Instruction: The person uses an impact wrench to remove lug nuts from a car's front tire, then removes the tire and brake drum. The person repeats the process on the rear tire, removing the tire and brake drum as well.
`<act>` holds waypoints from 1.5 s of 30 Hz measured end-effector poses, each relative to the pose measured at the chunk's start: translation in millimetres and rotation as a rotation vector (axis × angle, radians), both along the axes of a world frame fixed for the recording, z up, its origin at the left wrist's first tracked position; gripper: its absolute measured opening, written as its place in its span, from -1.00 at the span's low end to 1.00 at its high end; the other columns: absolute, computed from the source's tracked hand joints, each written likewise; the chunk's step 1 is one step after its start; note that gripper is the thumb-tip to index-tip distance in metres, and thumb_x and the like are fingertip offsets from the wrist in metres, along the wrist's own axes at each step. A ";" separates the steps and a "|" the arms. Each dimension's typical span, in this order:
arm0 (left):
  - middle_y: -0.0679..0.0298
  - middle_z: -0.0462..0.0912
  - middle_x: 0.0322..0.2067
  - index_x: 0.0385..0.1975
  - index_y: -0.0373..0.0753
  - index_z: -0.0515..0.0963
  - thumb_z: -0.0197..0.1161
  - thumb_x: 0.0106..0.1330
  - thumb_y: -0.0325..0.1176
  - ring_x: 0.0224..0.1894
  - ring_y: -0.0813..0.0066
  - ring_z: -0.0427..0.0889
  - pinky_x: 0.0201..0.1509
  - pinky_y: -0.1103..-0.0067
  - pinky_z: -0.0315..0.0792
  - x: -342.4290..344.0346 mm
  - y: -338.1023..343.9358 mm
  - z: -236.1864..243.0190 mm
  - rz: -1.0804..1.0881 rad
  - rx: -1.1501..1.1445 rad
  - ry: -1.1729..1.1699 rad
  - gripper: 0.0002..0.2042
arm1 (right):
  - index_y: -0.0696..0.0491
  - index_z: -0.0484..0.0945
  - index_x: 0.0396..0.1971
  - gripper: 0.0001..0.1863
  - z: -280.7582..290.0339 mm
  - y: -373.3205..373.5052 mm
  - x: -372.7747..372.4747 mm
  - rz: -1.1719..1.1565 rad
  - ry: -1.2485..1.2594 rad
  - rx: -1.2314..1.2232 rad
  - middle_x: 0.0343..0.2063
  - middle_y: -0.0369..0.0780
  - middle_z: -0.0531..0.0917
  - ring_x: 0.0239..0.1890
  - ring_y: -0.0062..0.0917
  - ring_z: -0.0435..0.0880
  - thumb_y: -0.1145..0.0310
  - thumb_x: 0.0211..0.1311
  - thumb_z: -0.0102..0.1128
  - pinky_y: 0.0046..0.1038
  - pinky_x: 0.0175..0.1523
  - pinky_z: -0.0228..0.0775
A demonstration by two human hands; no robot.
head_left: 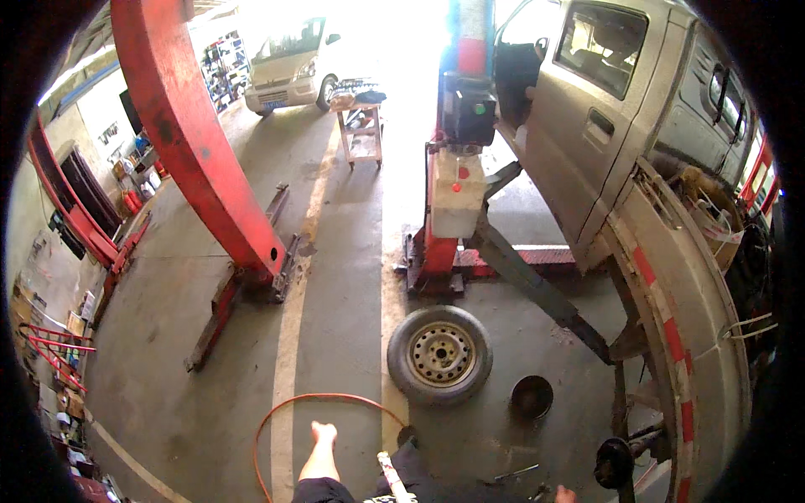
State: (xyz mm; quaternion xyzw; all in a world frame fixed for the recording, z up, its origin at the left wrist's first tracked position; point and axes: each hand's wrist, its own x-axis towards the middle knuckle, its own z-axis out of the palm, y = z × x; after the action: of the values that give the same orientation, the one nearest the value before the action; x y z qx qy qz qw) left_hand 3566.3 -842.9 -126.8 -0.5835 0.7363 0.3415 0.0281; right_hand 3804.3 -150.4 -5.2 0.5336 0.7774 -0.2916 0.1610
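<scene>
Hands observed at the lower edge of the view: the left hand (323,433) is extended forward over the concrete floor (335,251), fingers curled together into a loose fist, gripping nothing and touching nothing. The right hand (565,495) shows only as a sliver at the bottom rim; whether it is spread or closed cannot be told.

Left of the scene, a red steel lift post (189,134) leans across the view and meets its base plate on the floor. An orange rubber air hose (335,396) arcs over the floor just ahead of the left hand, not touching it. A pale slender tool handle (394,478) lies just right of the left forearm.

Centre, a detached wheel with black tyre and grey steel rim (439,355) lies flat on the floor, ahead of and to the right of the left hand, well apart from it. A dark round brake drum (532,396) rests near the wheel's right side.

Behind these stands the second red lift column with a white power unit (457,193). To the right, a raised grey light truck (604,126) sits on the lift arms, its bare wheel hub (615,463) exposed near the right hand.
</scene>
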 end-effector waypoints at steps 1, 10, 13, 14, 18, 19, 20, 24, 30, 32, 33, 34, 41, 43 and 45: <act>0.09 0.59 -0.16 -0.07 -0.32 0.43 0.15 0.20 -0.45 -0.26 0.23 0.64 -0.29 0.31 0.58 -42.9 34.5 27.1 -0.111 0.242 0.080 -0.71 | 0.23 0.62 -0.28 -0.54 -21.4 43.4 37.4 0.060 -0.080 -0.193 -0.38 -0.08 0.65 -0.31 -0.34 0.64 0.05 0.18 0.17 -0.21 -0.20 0.41; 0.28 0.51 -0.53 -0.34 -0.27 0.45 0.20 0.27 -0.41 -0.67 0.57 0.43 -0.64 0.57 0.36 -46.7 -74.4 62.5 0.066 0.350 0.505 -0.90 | 0.25 0.48 -0.01 -0.51 -50.4 -82.3 -254.2 0.240 0.222 -0.432 -0.21 -0.10 0.62 -0.32 -0.32 0.65 0.17 0.22 0.22 -0.30 -0.33 0.54; 0.29 0.47 -0.55 -0.23 -0.29 0.41 0.21 0.23 -0.39 -0.71 0.51 0.40 -0.69 0.49 0.31 16.1 -90.8 4.8 0.242 0.457 0.364 -0.80 | 0.17 0.49 -0.03 -0.62 -65.6 -110.2 -312.1 0.397 0.153 -0.371 -0.28 -0.15 0.62 -0.50 -0.43 0.65 0.24 0.27 0.18 -0.37 -0.42 0.56; 0.30 0.43 -0.57 -0.21 -0.31 0.39 0.20 0.23 -0.40 -0.70 0.49 0.40 -0.71 0.47 0.29 23.8 -68.4 -0.2 0.247 0.535 0.279 -0.79 | 0.16 0.50 -0.02 -0.62 -64.5 -98.5 -315.5 0.412 0.143 -0.346 -0.29 -0.16 0.63 -0.49 -0.43 0.66 0.23 0.26 0.18 -0.37 -0.41 0.55; 0.26 0.40 -0.57 -0.26 -0.23 0.37 0.20 0.22 -0.35 -0.60 0.36 0.44 -0.59 0.24 0.41 105.5 -78.0 -17.9 0.507 0.594 0.088 -0.80 | 0.17 0.52 -0.04 -0.62 -49.6 -187.0 -374.3 0.593 -0.066 -0.351 -0.33 -0.12 0.64 -0.49 -0.40 0.67 0.23 0.25 0.18 -0.38 -0.43 0.52; 0.22 0.44 -0.52 -0.22 -0.21 0.39 0.19 0.24 -0.33 -0.60 0.32 0.46 -0.59 0.23 0.43 106.7 -77.0 -12.9 0.621 0.547 -0.067 -0.80 | 0.17 0.53 -0.05 -0.63 -52.5 -197.4 -388.1 0.688 -0.129 -0.326 -0.34 -0.12 0.64 -0.49 -0.39 0.68 0.23 0.25 0.18 -0.38 -0.43 0.51; 0.17 0.47 -0.47 -0.17 -0.20 0.39 0.19 0.25 -0.33 -0.57 0.26 0.49 -0.56 0.21 0.45 118.2 -84.2 -22.7 0.613 0.505 -0.097 -0.78 | 0.17 0.52 -0.04 -0.62 -63.4 -207.3 -408.3 0.675 -0.156 -0.371 -0.36 -0.11 0.64 -0.49 -0.38 0.68 0.23 0.25 0.19 -0.38 -0.44 0.51; 0.18 0.41 -0.60 -0.28 -0.33 0.40 0.15 0.24 -0.41 -0.69 0.38 0.37 -0.65 0.32 0.31 70.1 -117.0 -31.5 0.764 0.592 -0.120 -0.84 | 0.22 0.50 -0.01 -0.56 -130.3 -225.1 -501.4 0.693 -0.177 -0.405 -0.36 -0.11 0.65 -0.52 -0.35 0.66 0.22 0.23 0.19 -0.34 -0.43 0.50; 0.20 0.49 -0.46 -0.17 -0.32 0.41 0.23 0.24 -0.36 -0.58 0.32 0.50 -0.55 0.33 0.44 -114.2 -246.2 39.2 0.371 0.491 0.056 -0.75 | 0.13 0.50 0.01 -0.61 -100.1 -391.1 -706.6 0.219 0.140 -0.620 -0.22 -0.13 0.66 -0.51 -0.46 0.65 0.20 0.29 0.13 -0.37 -0.44 0.45; 0.25 0.50 -0.46 -0.22 -0.29 0.42 0.24 0.24 -0.36 -0.58 0.47 0.49 -0.59 0.49 0.41 -220.8 -306.5 68.9 0.224 0.347 0.087 -0.79 | 0.13 0.51 0.01 -0.61 -55.1 -432.8 -775.1 0.452 0.173 -0.584 -0.21 -0.11 0.64 -0.44 -0.41 0.67 0.19 0.29 0.12 -0.34 -0.37 0.50; 0.27 0.51 -0.45 -0.24 -0.29 0.43 0.23 0.25 -0.38 -0.59 0.51 0.49 -0.60 0.53 0.39 -300.3 -303.0 69.3 0.187 0.353 0.311 -0.81 | 0.12 0.51 0.01 -0.58 -99.6 -394.4 -799.9 0.622 0.266 -0.421 -0.23 -0.11 0.63 -0.44 -0.44 0.66 0.12 0.31 0.11 -0.36 -0.38 0.51; 0.28 0.52 -0.45 -0.26 -0.28 0.43 0.22 0.26 -0.39 -0.60 0.55 0.48 -0.61 0.57 0.38 -337.0 -320.2 106.2 0.240 0.249 0.508 -0.84 | 0.13 0.50 0.01 -0.56 -53.5 -444.1 -832.6 0.465 0.222 -0.600 -0.29 -0.13 0.64 -0.50 -0.47 0.65 0.09 0.33 0.10 -0.39 -0.41 0.51; 0.27 0.53 -0.48 -0.31 -0.29 0.45 0.25 0.25 -0.44 -0.65 0.54 0.49 -0.63 0.56 0.41 -563.6 -324.7 115.7 0.171 0.310 0.616 -0.87 | 0.08 0.50 -0.09 -0.67 -55.1 -509.8 -1022.1 0.267 0.401 -0.790 -0.49 -0.29 0.55 -0.61 -0.55 0.62 0.14 0.35 0.11 -0.45 -0.54 0.44; 0.29 0.47 -0.59 -0.40 -0.27 0.45 0.24 0.24 -0.40 -0.72 0.50 0.42 -0.67 0.48 0.37 -609.2 -322.4 85.2 0.245 0.377 0.445 -0.88 | 0.09 0.50 -0.07 -0.66 -70.4 -514.5 -1059.2 0.281 0.361 -0.765 -0.44 -0.25 0.61 -0.60 -0.54 0.63 0.15 0.33 0.12 -0.44 -0.51 0.47; 0.30 0.37 -0.70 -0.48 -0.24 0.42 0.21 0.22 -0.39 -0.79 0.47 0.31 -0.69 0.41 0.30 -652.8 -331.7 57.8 0.335 0.379 0.277 -0.87 | 0.11 0.51 -0.03 -0.63 -76.8 -519.8 -1092.3 0.339 0.279 -0.693 -0.41 -0.21 0.65 -0.59 -0.52 0.64 0.17 0.29 0.15 -0.43 -0.46 0.49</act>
State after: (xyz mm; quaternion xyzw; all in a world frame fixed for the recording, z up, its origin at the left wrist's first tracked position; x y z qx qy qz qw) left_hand 2913.5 -1174.6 -69.0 -0.6292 0.5495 0.5492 -0.0208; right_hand 2712.0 -670.3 -82.0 0.2675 0.7245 -0.5751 0.2699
